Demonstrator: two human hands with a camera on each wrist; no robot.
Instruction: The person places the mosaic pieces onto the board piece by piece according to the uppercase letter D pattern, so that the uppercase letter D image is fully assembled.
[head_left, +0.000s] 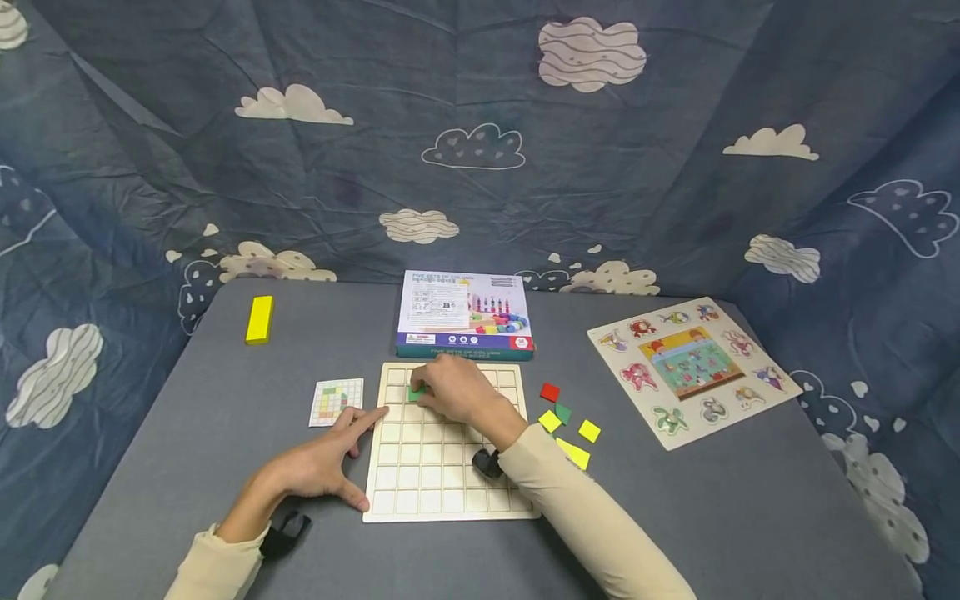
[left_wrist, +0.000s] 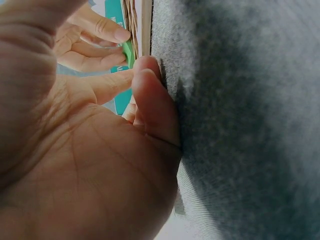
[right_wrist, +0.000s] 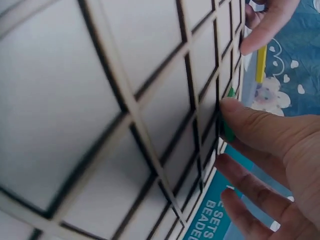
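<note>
A pale wooden grid board (head_left: 408, 477) lies in the middle of the table. Over its upper left part my right hand (head_left: 459, 390) pinches a small green tile (head_left: 415, 394) between thumb and fingers. In the right wrist view the green tile (right_wrist: 228, 131) sits right at the grid's surface, under the thumb. My left hand (head_left: 318, 462) rests at the board's left edge, index fingertip on the upper rim and thumb near the lower corner, fingers spread. Beside that hand lies a small card (head_left: 330, 402) printed with a coloured grid pattern.
Right of the board lie a red tile (head_left: 550, 392), a green tile (head_left: 562, 413) and several yellow pieces (head_left: 589, 431). A boxed set (head_left: 465, 312) stands behind the board. A yellow block (head_left: 259, 320) sits far left, a picture puzzle board (head_left: 630, 408) at right.
</note>
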